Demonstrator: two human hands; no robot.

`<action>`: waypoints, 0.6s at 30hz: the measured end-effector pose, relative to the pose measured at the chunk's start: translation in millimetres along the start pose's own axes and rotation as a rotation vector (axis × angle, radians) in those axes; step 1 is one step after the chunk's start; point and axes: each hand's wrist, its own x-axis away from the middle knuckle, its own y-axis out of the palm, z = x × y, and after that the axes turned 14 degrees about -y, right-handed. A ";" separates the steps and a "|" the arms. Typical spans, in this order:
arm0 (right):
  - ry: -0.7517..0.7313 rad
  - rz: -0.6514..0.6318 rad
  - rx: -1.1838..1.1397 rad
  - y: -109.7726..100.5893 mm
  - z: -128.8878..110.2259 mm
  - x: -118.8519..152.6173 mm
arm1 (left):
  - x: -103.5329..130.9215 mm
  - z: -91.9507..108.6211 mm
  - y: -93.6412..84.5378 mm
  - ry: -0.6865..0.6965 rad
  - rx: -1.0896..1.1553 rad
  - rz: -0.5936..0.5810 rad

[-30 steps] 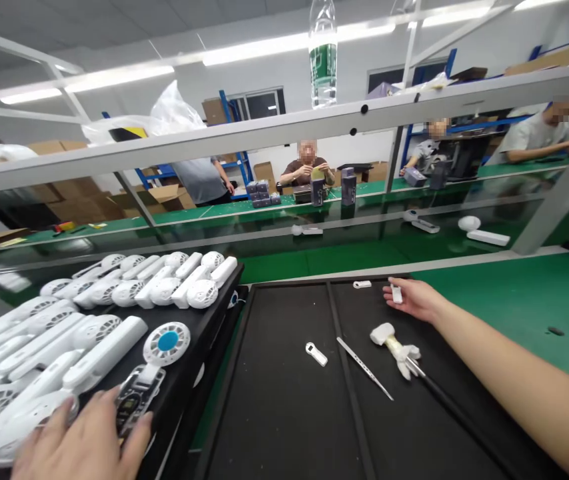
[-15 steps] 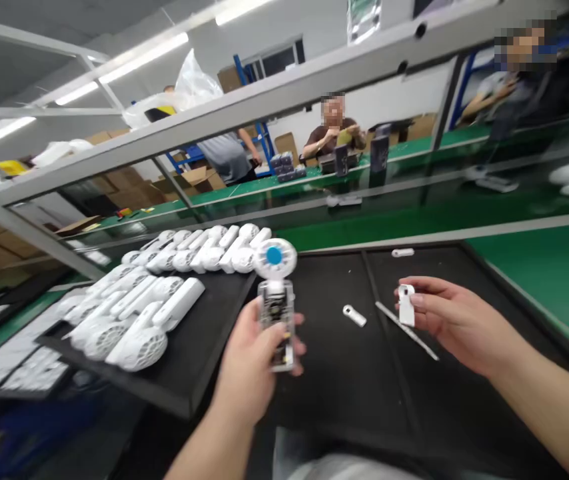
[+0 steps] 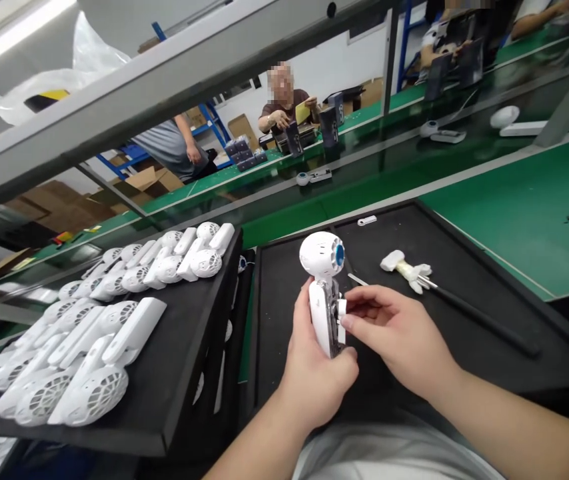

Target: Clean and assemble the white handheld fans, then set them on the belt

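My left hand (image 3: 309, 383) is wrapped round the handle of a white handheld fan (image 3: 321, 255), held upright with its round head at the top. The handle's right side is uncovered, and dark inner parts show there. A blue disc marks the centre of the head. My right hand (image 3: 399, 330) pinches a small white plastic piece (image 3: 342, 308) between thumb and fingers, close against the uncovered side of the handle. Whether the piece touches the inner parts I cannot tell. Both hands are above a black tray (image 3: 282, 327).
To the left, a raised black tray (image 3: 159, 423) bears rows of white fans (image 3: 97, 393). On the right lie a black-handled tool (image 3: 484, 317) with a white wrapped head and a small white part (image 3: 367, 220). A metal beam (image 3: 174, 73) crosses above; a co-worker (image 3: 284, 107) sits opposite.
The fan has turned from facing me to showing its side. My right hand has moved left, bringing the small white piece up to the handle. The view has shifted and tilted.
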 end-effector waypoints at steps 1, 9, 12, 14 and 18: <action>-0.005 -0.005 0.015 0.1 0.3 1.1 | 0.4 -1.7 0.8 0.008 -0.011 0.005; -0.313 -0.170 0.417 -19.8 21.9 -3.2 | -5.3 -4.8 4.2 0.021 -0.012 0.027; -0.462 -0.160 1.120 -69.3 47.4 -18.5 | -9.1 2.9 -4.3 -0.083 0.120 -0.042; -0.291 -0.109 1.600 -110.0 64.7 -28.5 | -10.9 8.9 -8.5 -0.124 0.202 -0.072; -0.226 -0.284 1.681 -167.3 73.1 -37.8 | -14.7 18.3 -6.2 -0.128 0.295 -0.073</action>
